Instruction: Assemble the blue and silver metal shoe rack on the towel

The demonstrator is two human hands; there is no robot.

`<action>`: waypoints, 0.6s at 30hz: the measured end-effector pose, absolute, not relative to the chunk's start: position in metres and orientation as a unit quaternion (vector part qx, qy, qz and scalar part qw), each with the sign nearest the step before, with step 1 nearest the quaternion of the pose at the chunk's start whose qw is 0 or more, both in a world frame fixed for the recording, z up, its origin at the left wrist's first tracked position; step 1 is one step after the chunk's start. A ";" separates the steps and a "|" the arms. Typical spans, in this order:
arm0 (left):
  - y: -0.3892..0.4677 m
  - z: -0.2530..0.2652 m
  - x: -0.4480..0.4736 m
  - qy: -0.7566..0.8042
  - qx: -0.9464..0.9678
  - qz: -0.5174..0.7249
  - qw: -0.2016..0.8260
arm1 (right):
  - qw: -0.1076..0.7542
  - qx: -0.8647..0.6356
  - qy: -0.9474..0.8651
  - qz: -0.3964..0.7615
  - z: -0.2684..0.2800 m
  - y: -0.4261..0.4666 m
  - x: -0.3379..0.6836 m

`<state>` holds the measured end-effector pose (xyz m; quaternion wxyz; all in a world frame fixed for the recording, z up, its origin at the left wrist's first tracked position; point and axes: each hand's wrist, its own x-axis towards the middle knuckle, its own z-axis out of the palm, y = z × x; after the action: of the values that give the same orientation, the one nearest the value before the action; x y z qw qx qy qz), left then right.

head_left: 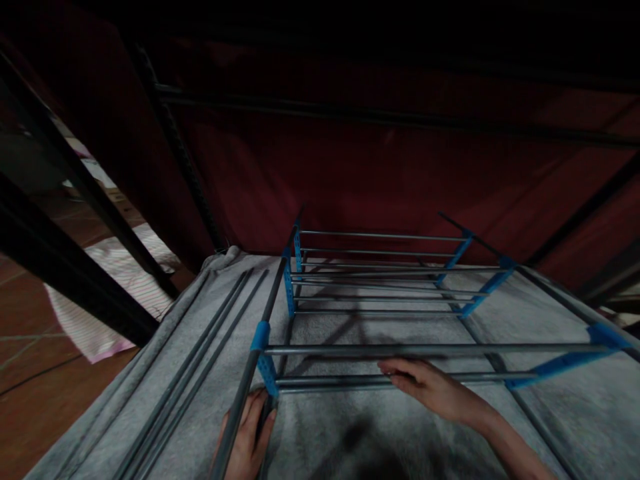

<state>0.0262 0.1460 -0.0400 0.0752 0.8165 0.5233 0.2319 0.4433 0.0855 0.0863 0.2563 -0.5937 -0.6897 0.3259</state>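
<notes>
A rack frame of grey metal poles and blue plastic connectors lies on grey cloth. My left hand (246,435) is at the near left, its fingers and thumb closed round the lower side pole (265,417), just below a blue connector (267,373). The upper side pole (239,407) crosses in front of that hand. My right hand (430,390) is over the lower crossbars (330,383), fingers stretched out and thumb a little apart. It covers part of these bars; whether it touches them I cannot tell. Above it runs the upper crossbar (350,349).
Several loose metal poles (200,363) lie left of the frame on the grey cloth (330,433). Dark metal posts (85,267) stand at the left, and a dark red curtain (350,167) hangs behind. A striped cloth (110,287) lies on the tiled floor (30,367).
</notes>
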 end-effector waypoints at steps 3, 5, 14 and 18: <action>0.144 -0.034 0.029 0.522 0.816 0.236 0.072 | 0.279 -0.594 -0.672 0.343 0.114 0.071 0.434; 0.142 -0.031 0.031 0.526 0.813 0.241 0.072 | 0.298 -0.577 -0.664 0.370 0.138 0.065 0.424; 0.142 -0.036 0.030 0.520 0.815 0.250 0.053 | 0.372 -0.526 -0.740 0.194 0.226 0.124 0.408; 0.147 -0.040 0.027 0.506 0.825 0.248 0.040 | 0.237 -0.558 -0.791 0.082 0.218 0.185 0.399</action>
<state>0.0271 0.1470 -0.0397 0.0397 0.8249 0.5063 0.2483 0.3992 0.1853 0.2179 0.2374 -0.5576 -0.7912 0.0820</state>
